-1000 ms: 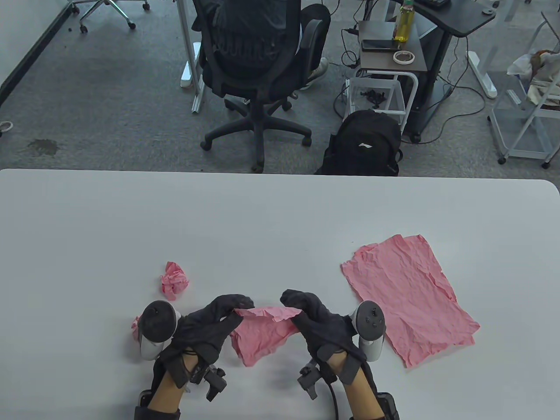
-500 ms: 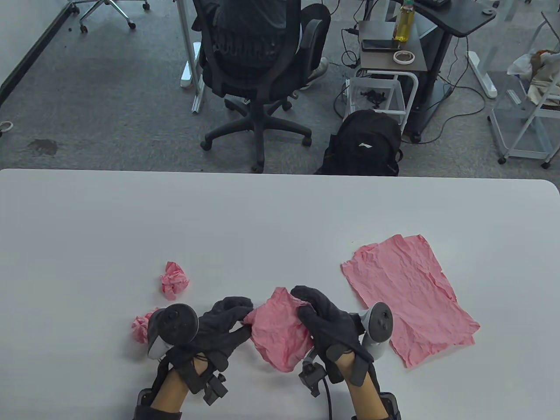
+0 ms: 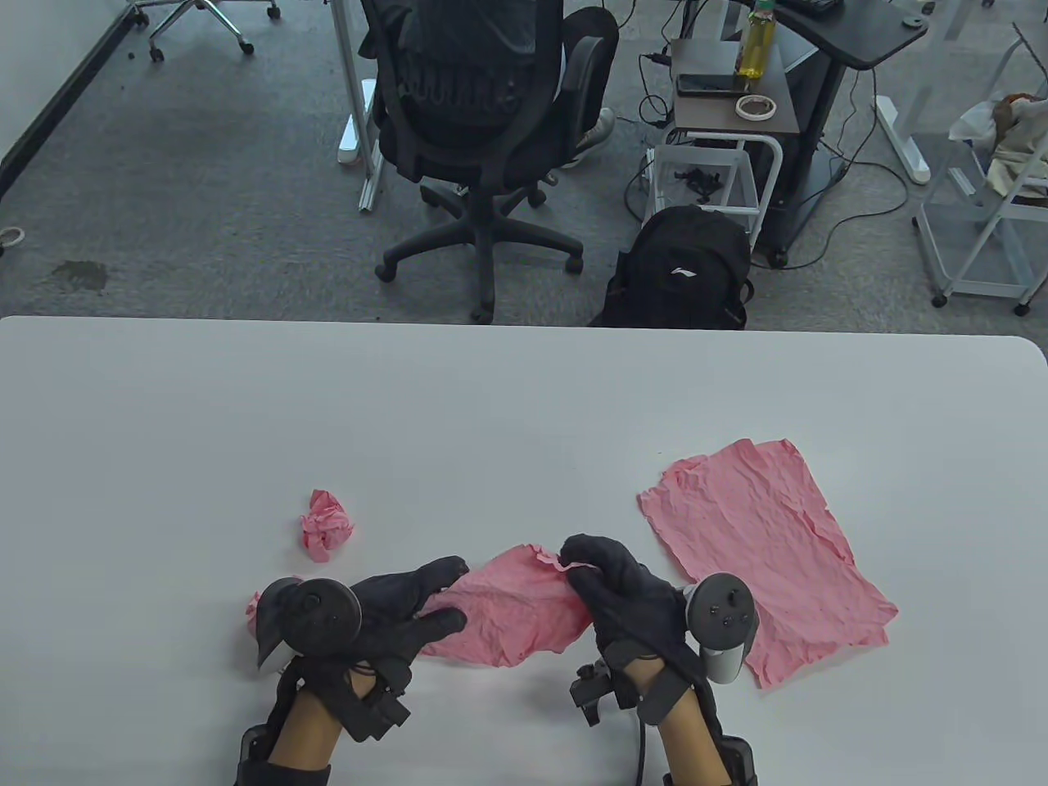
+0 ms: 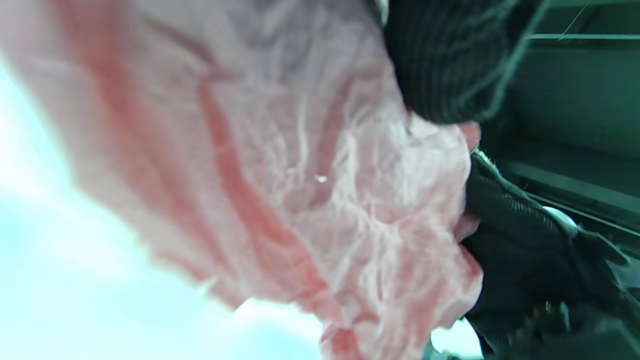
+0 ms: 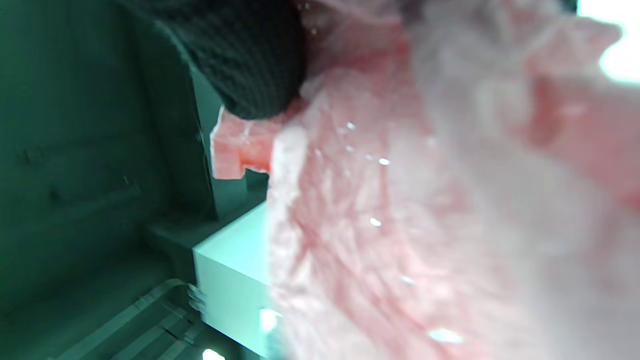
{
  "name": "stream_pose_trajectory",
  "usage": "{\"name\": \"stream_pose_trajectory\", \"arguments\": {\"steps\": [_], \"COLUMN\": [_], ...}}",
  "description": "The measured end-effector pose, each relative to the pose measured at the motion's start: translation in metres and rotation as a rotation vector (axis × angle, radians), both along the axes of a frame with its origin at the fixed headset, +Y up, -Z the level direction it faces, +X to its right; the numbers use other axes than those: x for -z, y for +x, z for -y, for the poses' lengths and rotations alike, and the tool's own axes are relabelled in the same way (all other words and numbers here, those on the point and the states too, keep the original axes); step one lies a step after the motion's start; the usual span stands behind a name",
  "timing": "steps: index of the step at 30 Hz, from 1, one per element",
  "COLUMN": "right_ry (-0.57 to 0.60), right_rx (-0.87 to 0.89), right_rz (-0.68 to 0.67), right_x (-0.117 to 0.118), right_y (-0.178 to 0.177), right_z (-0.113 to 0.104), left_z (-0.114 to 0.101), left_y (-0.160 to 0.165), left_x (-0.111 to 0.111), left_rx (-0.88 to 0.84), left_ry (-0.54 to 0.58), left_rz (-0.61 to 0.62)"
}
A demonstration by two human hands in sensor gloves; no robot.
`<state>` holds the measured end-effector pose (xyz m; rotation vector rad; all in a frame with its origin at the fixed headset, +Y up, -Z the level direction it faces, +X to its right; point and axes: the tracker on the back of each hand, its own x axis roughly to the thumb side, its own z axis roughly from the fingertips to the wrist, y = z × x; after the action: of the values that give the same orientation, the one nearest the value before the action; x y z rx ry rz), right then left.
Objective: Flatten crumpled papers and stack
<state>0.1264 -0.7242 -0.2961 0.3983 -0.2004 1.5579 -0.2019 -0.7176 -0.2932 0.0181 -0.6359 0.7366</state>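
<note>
A half-opened pink paper (image 3: 512, 614) lies wrinkled between my hands near the table's front edge. My left hand (image 3: 435, 596) holds its left edge between outstretched fingers and thumb. The right hand (image 3: 575, 565) curls over the paper's upper right corner and pinches it. In the left wrist view the paper (image 4: 300, 190) fills the frame under a gloved finger (image 4: 440, 60); the right wrist view shows the same paper (image 5: 400, 225) under a fingertip (image 5: 240, 55). A crumpled pink ball (image 3: 327, 526) sits up left of my left hand. Another ball (image 3: 251, 612) peeks out behind the left tracker.
A stack of flattened pink sheets (image 3: 765, 561) lies right of my right hand, its near corner touching the right tracker. The white table (image 3: 524, 393) runs bare to its far edge. Beyond it stand an office chair (image 3: 479, 123) and a black backpack (image 3: 679, 270).
The paper was held up, turned and bunched, and is now spread wider and lower toward the table. My left hand slid left with straighter fingers; my right hand moved slightly right.
</note>
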Motion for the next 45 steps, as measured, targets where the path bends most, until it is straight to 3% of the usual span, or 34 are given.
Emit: {"name": "stream_pose_trajectory", "arguments": {"steps": [3, 5, 8, 11, 14, 16, 18, 21, 25, 27, 29, 33, 39, 42, 45], "right_ry": [-0.005, -0.004, -0.028, -0.040, -0.020, -0.004, -0.018, -0.039, -0.056, -0.073, -0.095, -0.138, -0.194, -0.292, -0.385], "right_rx": [0.082, 0.085, 0.023, -0.169, -0.314, -0.257, -0.093, 0.122, 0.164, 0.120, 0.092, 0.102, 0.013, -0.119, -0.288], "right_rz": [-0.031, -0.032, -0.043, 0.017, 0.026, 0.047, -0.023, -0.093, -0.123, -0.065, -0.027, -0.035, 0.046, 0.096, 0.106], "right_x": [0.002, 0.002, 0.002, 0.000, 0.000, 0.000, 0.003, 0.007, 0.010, 0.010, 0.011, 0.012, 0.013, 0.012, 0.011], "right_y": [0.005, 0.007, 0.008, 0.009, 0.007, 0.007, 0.008, 0.011, 0.014, 0.017, 0.020, 0.021, 0.031, 0.034, 0.030], "right_z": [0.002, 0.001, 0.000, -0.003, -0.003, -0.002, 0.002, 0.007, 0.009, 0.011, 0.013, 0.018, 0.019, 0.023, 0.027], "left_z": [0.006, 0.008, 0.008, 0.009, 0.005, 0.005, 0.005, 0.005, 0.006, 0.009, 0.014, 0.018, 0.011, 0.006, 0.003], "left_y": [0.000, -0.001, -0.009, -0.027, -0.037, -0.040, -0.041, -0.041, -0.045, -0.050, -0.054, -0.053, -0.059, -0.066, -0.066], "left_x": [0.004, 0.004, 0.007, 0.008, 0.010, 0.010, 0.008, 0.010, 0.010, 0.011, 0.012, 0.018, 0.015, 0.009, 0.008], "left_rx": [0.189, 0.279, 0.174, -0.073, -0.150, -0.174, -0.235, -0.178, -0.134, -0.274, -0.545, -0.647, -0.493, -0.396, -0.274], "left_ry": [-0.081, -0.023, -0.042, -0.115, -0.122, -0.113, -0.105, -0.118, -0.079, -0.154, -0.267, -0.360, -0.221, -0.082, -0.041], "left_rz": [0.011, -0.065, -0.169, -0.202, -0.215, -0.208, -0.240, -0.224, -0.312, -0.285, -0.203, -0.036, -0.181, -0.337, -0.422]}}
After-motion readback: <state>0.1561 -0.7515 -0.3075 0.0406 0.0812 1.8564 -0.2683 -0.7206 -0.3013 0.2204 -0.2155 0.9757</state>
